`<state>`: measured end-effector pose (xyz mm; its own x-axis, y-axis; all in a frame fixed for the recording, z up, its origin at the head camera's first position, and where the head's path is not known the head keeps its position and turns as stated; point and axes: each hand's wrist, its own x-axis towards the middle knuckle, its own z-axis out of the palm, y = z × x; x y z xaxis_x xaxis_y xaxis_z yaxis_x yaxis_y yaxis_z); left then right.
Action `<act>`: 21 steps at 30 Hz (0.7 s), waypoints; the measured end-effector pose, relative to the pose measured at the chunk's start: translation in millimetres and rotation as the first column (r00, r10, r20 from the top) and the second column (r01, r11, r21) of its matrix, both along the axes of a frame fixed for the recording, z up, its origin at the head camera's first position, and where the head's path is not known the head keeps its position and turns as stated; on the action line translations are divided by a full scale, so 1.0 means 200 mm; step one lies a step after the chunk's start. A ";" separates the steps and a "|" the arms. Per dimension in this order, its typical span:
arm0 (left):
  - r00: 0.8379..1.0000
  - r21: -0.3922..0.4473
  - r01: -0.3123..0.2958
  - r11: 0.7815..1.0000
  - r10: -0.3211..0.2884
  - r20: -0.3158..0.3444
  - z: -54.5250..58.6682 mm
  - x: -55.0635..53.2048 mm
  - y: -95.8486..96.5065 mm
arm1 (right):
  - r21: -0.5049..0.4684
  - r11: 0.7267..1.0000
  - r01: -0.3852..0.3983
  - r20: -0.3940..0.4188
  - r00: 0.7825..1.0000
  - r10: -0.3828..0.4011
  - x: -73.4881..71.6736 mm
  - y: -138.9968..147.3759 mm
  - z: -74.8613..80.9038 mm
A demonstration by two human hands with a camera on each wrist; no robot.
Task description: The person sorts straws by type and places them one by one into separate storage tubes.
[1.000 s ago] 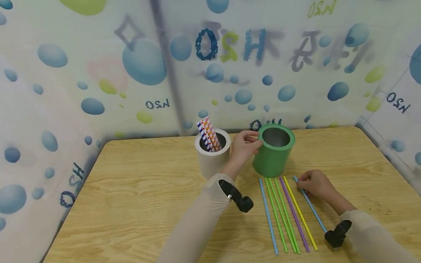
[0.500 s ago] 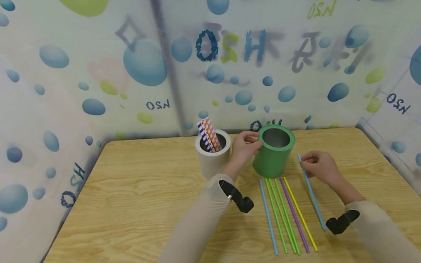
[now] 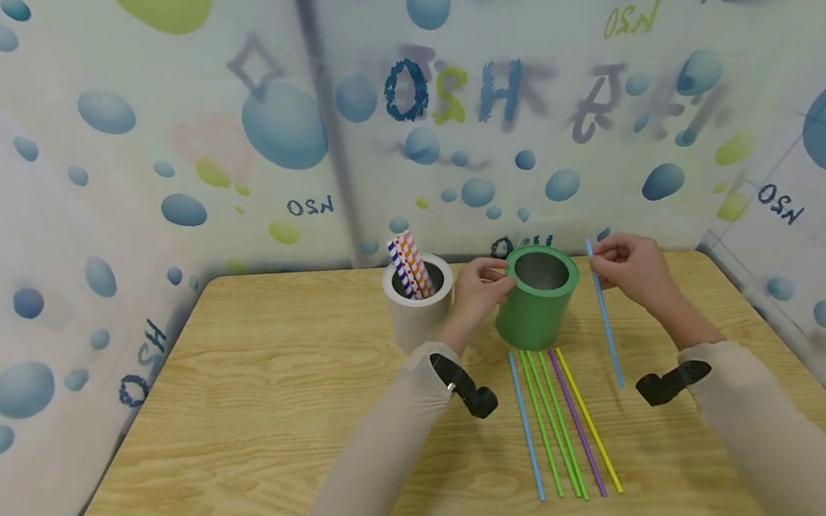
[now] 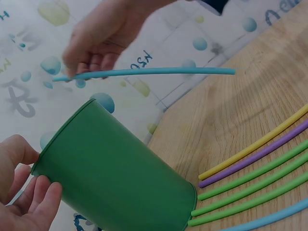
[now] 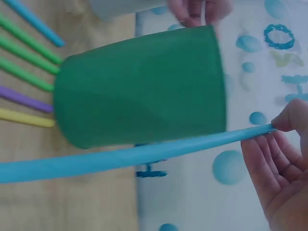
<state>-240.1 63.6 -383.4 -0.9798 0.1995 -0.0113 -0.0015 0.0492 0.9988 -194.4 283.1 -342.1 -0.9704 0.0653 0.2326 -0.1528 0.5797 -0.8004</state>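
Observation:
A blue straw [image 3: 605, 323] hangs nearly upright above the table, pinched near its top end by the thumb and fingers of my right hand [image 3: 633, 269]. To its left stands a green cup [image 3: 532, 317] with a dark inside. My left hand [image 3: 478, 292] holds this cup at the left side of its rim, as the left wrist view also shows with the thumb [image 4: 23, 148] at the edge. The straw's lower end is off the table. In the right wrist view the straw crosses in front of the cup's lower edge.
A white cup [image 3: 410, 324] with several patterned straws [image 3: 411, 265] stands left of my left hand. On the wooden table [image 3: 278, 401], in front of the green cup, lies a row of blue, green, purple and yellow straws [image 3: 562, 425]. A printed wall stands behind.
My right hand has lifted the blue straw off the table and moved it away from me, up beside the green cup's rim. My left hand stays at the cup.

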 end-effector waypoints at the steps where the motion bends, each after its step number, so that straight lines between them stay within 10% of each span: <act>1: 1.000 0.002 0.000 1.000 0.000 -0.002 0.00 0.00 0.00 | 0.002 1.000 -0.005 -0.012 1.000 0.005 -0.01 -0.01 0.02; 21: 1.000 0.023 -0.001 1.000 0.001 -0.004 -0.01 -0.01 0.00 | 0.046 0.997 -0.058 -0.143 0.988 0.064 -0.30 -0.22 0.40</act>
